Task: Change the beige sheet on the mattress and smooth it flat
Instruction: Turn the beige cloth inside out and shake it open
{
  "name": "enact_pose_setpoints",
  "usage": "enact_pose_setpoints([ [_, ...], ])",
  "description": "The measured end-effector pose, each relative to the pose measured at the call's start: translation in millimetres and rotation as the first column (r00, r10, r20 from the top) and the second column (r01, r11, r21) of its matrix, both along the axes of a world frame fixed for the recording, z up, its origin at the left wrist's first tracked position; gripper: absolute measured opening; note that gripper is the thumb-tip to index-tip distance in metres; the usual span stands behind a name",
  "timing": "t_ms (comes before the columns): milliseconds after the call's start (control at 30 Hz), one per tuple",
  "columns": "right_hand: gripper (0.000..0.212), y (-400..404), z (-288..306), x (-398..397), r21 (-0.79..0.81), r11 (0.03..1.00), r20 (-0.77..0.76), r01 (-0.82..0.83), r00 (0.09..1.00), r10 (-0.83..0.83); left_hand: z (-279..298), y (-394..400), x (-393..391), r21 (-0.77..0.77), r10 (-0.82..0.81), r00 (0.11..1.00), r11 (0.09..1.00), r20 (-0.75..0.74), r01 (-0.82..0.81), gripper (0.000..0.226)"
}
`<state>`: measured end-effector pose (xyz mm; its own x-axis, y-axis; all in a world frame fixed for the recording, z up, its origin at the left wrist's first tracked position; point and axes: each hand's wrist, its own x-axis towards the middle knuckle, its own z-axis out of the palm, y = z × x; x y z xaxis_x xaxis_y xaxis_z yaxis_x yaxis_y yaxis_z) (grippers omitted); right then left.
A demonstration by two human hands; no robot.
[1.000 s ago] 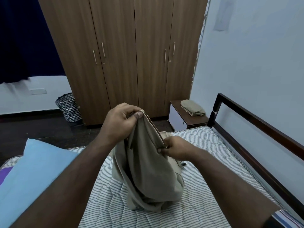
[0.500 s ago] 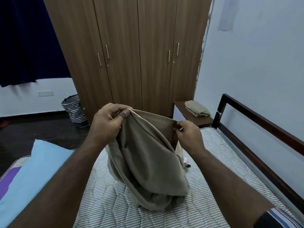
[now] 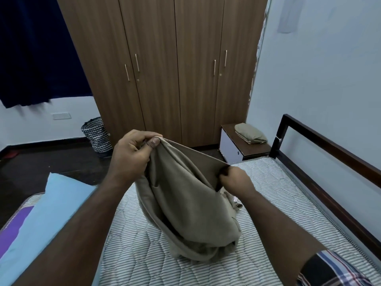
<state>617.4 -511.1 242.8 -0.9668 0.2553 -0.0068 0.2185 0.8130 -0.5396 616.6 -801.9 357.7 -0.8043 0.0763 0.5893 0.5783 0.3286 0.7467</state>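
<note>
Holding the beige sheet (image 3: pixel 185 203) bunched above the striped mattress (image 3: pixel 268 195), we pinch its top edge at two spots: our left hand (image 3: pixel 132 155) grips one end high, our right hand (image 3: pixel 235 180) clasps the other lower down. Its bottom folds rest on the mattress. A small tag shows near our right wrist, its writing too small to read. One blue pillow (image 3: pixel 41 213) lies left; one folded beige cloth (image 3: pixel 250 136) sits on the bedside cabinet (image 3: pixel 233 149) before the wardrobe (image 3: pixel 175 69).
</note>
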Motion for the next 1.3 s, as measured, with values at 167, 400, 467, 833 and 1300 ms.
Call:
enact_pose_setpoints([
  [167,0.045,7,12,-7,0.067,0.996,0.088,0.061,0.994,-0.067,3,4,2,0.062,-0.011,1.000,0.998,-0.002,0.011,0.017],
  [400,0.028,-50,40,10,-0.720,0.573,-0.270,-0.390,0.919,0.287,1,17,-1,-0.046,-0.074,0.996,0.996,0.055,0.076,0.014],
  [467,0.032,-59,44,13,-0.754,0.504,-0.266,-0.420,0.898,0.350,-2,14,-4,-0.063,-0.084,0.993,0.994,0.080,0.089,0.015],
  [833,0.028,-62,65,14,-0.739,0.481,-0.329,-0.471,0.876,0.351,-13,4,-8,-0.100,-0.102,0.989,0.989,0.106,0.113,0.020],
  [1300,0.011,-58,64,17,-0.472,0.722,-0.282,-0.506,0.862,0.420,-9,4,3,-0.180,-0.122,0.985,0.973,0.119,0.142,0.017],
])
